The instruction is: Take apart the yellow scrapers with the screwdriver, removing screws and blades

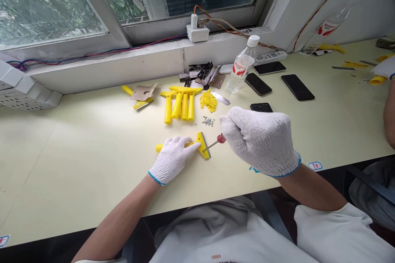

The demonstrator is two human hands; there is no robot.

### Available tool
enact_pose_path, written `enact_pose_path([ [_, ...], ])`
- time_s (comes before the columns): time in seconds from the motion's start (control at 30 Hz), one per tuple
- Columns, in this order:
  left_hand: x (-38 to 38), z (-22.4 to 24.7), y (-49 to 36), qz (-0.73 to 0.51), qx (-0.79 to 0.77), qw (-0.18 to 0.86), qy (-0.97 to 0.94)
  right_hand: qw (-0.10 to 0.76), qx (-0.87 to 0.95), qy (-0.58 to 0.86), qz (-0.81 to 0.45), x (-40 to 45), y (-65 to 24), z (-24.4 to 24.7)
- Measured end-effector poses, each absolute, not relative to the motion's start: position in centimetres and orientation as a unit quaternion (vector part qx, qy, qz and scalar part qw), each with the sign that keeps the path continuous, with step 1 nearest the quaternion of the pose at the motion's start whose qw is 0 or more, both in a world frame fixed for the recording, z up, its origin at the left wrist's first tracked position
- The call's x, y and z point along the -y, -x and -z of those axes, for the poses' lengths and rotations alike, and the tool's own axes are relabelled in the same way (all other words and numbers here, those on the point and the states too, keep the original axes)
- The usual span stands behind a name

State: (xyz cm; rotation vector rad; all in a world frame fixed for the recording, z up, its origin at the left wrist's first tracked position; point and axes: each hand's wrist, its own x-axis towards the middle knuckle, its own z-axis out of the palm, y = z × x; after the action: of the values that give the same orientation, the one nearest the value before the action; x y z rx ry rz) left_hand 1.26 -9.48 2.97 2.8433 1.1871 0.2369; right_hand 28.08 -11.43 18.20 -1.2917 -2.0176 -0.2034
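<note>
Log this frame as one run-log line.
left hand: on yellow plastic scraper | right hand: holding red-handled screwdriver, tip at scraper head | nearby: loose screws

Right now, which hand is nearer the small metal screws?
Right: the right hand sits just right of the small metal screws; the left hand lies farther off, below and left of them, on the yellow scraper.

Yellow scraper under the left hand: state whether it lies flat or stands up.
Flat: the yellow scraper has handle and head down on the desk, the gloved left hand on top.
</note>
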Motion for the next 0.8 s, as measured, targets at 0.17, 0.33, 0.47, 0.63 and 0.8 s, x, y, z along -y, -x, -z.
enact_pose_path([
  [0.17, 9.5, -3.1, -1.3, -0.073, -0.379, 0.016, -0.922, 0.32, 0.827, 0.453, 0.091, 9.2, -27.8, -19.3],
  [0.33, 9.4, -3.1, -1.4, -0.07, -0.378, 0.018, -0.923, 0.307, 0.901, 0.274, 0.137, 7.3, -28.1, -19.2],
  [0.47, 9.1, -2.8, -1.4, -0.083, -0.37, 0.026, -0.925, 0.248, 0.937, 0.212, 0.122, 7.5, -28.5, -19.8],
  [0.63, 9.0, -3.1, -1.4, -0.061, -0.367, 0.015, -0.928, 0.194, 0.961, 0.198, -0.003, 7.8, -30.0, -20.9],
  [0.8, 9.2, -3.3, -1.4, -0.056, -0.367, -0.002, -0.929, 0.179, 0.954, 0.166, -0.175, 7.9, -30.7, -21.8],
])
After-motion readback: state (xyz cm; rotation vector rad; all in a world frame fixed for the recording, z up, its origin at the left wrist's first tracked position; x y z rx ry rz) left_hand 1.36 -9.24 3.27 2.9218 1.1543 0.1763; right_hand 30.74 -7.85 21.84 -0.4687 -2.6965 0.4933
